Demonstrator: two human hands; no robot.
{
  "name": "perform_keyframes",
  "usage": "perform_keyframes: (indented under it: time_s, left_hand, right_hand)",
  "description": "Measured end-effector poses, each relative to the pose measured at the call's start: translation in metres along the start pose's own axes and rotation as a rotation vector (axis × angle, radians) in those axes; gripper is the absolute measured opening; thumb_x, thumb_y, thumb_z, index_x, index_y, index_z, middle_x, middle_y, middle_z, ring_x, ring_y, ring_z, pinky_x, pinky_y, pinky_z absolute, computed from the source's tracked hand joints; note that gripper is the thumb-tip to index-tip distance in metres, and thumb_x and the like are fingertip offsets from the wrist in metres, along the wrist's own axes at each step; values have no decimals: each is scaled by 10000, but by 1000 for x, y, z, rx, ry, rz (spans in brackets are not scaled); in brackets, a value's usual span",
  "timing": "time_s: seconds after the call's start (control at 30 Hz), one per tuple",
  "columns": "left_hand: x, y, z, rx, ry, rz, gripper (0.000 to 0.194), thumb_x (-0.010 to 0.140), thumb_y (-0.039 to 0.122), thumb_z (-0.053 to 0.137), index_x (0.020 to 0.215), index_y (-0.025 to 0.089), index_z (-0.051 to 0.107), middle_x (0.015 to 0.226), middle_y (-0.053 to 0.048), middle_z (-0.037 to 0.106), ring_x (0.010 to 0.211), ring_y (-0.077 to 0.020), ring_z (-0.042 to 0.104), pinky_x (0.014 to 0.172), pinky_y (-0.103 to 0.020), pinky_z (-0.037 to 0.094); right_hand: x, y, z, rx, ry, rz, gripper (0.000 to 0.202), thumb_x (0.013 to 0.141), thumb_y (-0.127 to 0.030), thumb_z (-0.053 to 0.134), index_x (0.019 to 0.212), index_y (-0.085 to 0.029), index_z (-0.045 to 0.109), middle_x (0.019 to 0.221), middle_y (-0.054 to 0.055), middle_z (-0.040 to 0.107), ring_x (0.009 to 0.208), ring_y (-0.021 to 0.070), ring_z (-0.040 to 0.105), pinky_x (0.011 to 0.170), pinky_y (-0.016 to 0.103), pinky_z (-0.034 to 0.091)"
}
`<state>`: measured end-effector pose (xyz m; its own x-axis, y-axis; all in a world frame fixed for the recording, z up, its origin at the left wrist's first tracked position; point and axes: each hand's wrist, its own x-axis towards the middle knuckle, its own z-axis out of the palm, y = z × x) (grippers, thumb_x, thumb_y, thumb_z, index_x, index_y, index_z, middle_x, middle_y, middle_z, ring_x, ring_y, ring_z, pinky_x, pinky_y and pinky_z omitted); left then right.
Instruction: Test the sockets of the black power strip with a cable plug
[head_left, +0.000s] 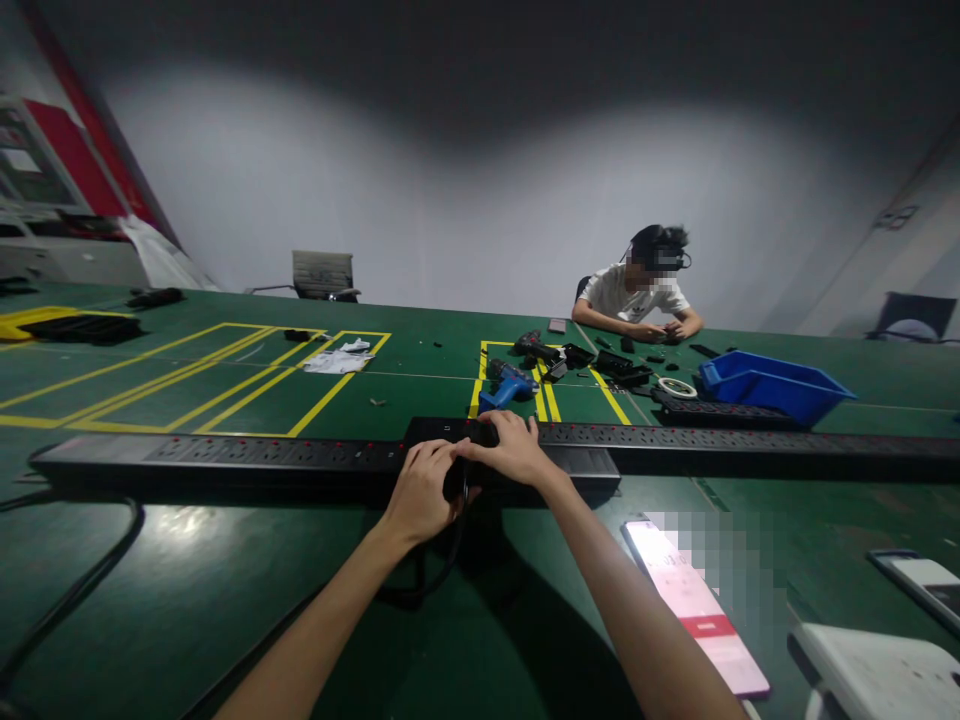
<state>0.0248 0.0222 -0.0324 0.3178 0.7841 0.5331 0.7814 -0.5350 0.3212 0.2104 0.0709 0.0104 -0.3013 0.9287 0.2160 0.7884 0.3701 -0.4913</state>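
A long black power strip (285, 460) with a row of sockets lies across the green table, and a second black strip (750, 450) extends to the right behind its end. At the middle, my left hand (426, 490) is curled around a dark part, with a black cable (459, 530) hanging down beside it. My right hand (511, 448) is closed over the same spot, its thumb meeting the left fingertips. What lies between the fingers is dark and mostly hidden.
Behind the strips are a blue power drill (510, 388), several black parts and a blue bin (776, 385). A person (637, 290) sits across the table. A phone (697, 610) lies at the right, near a white stool (877, 670). White gloves (339, 358) rest at back left.
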Motion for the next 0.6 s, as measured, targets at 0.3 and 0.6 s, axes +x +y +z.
perform_keyframes:
  time_s: [0.3,0.6]
  left_hand:
    - [2,-5,3,-3,-31,-38,602,773,416,671,1318,199,537,1266,-114,607,1199,-295,482,1021,-437,341]
    - [7,-6,4,21,3,-23,591,744,427,709,1277,235,541,1210,-89,634,1129,-291,521,958,-449,376]
  right_hand:
    - [-2,0,13,28,-46,47,797,725,-754,558,1386,-334,411,1483,81,341,1426,357,114,1067,653,-69]
    - [-5,3,19,134,-21,41,845,733,-697,597,1442,-316,342,1506,64,331,1442,342,92,1088,601,-112]
